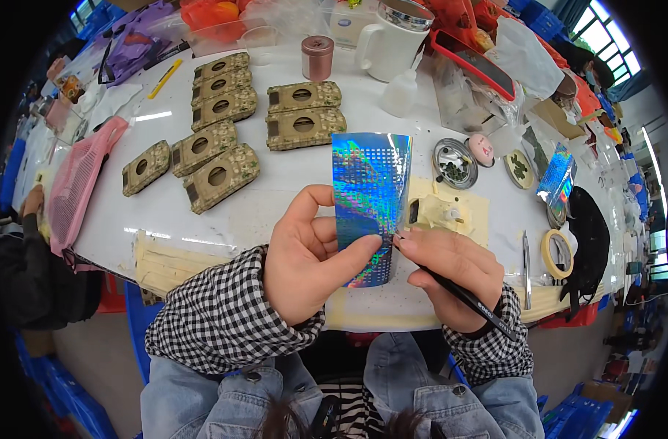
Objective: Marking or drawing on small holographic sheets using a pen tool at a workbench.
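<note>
My left hand (301,260) is closed on a shiny blue holographic sticker sheet (370,186), its thumb pressed on the front near the lower right edge. The sheet stands raised over the table's front edge and carries rows of tiny marks. In my right hand (451,271) is a pair of slim black tweezers (469,298), their tips at the sheet's right edge beside my left thumb. Whether the tips grip a sticker is too small to tell. Beyond my hands sit several camouflage toy tank hulls (220,175), each with a round hole on top.
Right of the sheet are a yellowish pad (469,212), a round dish of small dark pieces (455,162) and a tape roll (557,254). Metal tweezers (526,271) lie nearby. Behind stand a white mug (396,44), a pink tin (318,58) and a red-cased phone (473,62).
</note>
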The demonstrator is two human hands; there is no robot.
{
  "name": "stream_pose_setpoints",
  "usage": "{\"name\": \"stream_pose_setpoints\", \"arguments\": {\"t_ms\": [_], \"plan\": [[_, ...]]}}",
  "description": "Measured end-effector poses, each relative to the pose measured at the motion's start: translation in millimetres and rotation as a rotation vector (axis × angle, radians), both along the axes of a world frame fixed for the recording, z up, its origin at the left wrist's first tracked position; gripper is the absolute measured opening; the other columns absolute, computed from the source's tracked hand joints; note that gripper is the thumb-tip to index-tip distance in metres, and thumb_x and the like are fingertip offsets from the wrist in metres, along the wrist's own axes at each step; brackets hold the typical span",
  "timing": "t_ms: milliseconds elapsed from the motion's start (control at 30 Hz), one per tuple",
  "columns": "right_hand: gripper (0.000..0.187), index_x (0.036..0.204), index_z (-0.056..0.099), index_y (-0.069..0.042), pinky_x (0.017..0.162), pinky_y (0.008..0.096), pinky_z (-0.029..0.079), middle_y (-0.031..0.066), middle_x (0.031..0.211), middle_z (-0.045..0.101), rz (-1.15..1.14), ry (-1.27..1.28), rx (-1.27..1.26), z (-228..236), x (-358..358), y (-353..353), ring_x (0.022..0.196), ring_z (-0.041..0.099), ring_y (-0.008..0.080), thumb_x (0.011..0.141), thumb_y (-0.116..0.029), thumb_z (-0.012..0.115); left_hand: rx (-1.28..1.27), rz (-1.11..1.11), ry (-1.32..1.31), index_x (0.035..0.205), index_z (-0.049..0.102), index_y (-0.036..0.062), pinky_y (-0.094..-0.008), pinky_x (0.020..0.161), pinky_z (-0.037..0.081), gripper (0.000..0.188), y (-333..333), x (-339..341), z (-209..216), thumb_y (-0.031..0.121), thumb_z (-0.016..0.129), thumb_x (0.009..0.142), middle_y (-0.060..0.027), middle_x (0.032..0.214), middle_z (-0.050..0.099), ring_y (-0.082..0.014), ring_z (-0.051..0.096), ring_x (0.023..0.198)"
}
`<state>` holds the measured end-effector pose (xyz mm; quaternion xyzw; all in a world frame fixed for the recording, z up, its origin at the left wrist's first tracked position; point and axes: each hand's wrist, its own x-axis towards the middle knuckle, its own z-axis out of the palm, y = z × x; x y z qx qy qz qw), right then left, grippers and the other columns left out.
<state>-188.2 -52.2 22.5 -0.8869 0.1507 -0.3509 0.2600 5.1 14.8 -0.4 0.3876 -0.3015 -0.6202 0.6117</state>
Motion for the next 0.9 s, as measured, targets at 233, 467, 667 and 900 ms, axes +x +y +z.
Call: {"name": "stream_pose_setpoints", "arguments": {"t_ms": [233,467,667,900], "plan": [[0.039,0.112,0.065,-0.001,0.079,0.036,0.054,0.0161,0.098,0.067,-0.015,0.013,-0.003,0.1,0.5,0.7,0.092,0.067,0.0307,0.075,-0.003,0.075,0.017,-0.005,-0.013,0.12,0.038,-0.0001,-0.0255,0.078,0.054,0.041,0.1,0.7,0.8,-0.004,0.062,0.086,-0.0132,0.101,0.067,-0.0133,0.065,0.091],[0.036,0.108,0.066,0.001,0.078,0.0358,0.057,0.0173,0.097,0.067,-0.05,0.064,-0.164,2.3,3.9,5.5,0.088,0.068,0.0297,0.074,-0.006,0.075,0.01,0.002,-0.006,0.119,0.04,-0.0005,-0.0262,0.079,0.054,0.04,0.0,-0.8,1.8,-0.004,0.062,0.086,-0.0134,0.102,0.067,-0.014,0.066,0.091],[0.036,0.106,0.066,0.003,0.075,0.0352,0.058,0.0176,0.097,0.067,-0.068,0.085,-0.432,-3.0,6.8,7.9,0.086,0.068,0.0294,0.074,-0.011,0.076,-0.001,-0.01,0.039,0.118,0.041,-0.0008,-0.0279,0.081,0.055,0.038,-0.4,0.8,-2.4,-0.004,0.061,0.087,-0.014,0.103,0.067,-0.0151,0.066,0.093],[0.036,0.105,0.065,0.004,0.074,0.0351,0.058,0.0185,0.098,0.066,-0.058,0.074,-0.506,-4.0,8.1,8.2,0.086,0.069,0.0295,0.074,-0.012,0.076,-0.002,-0.02,0.072,0.119,0.04,-0.0004,-0.0282,0.082,0.055,0.038,0.3,0.8,-2.8,-0.004,0.06,0.088,-0.0142,0.104,0.067,-0.0154,0.065,0.094]]}}
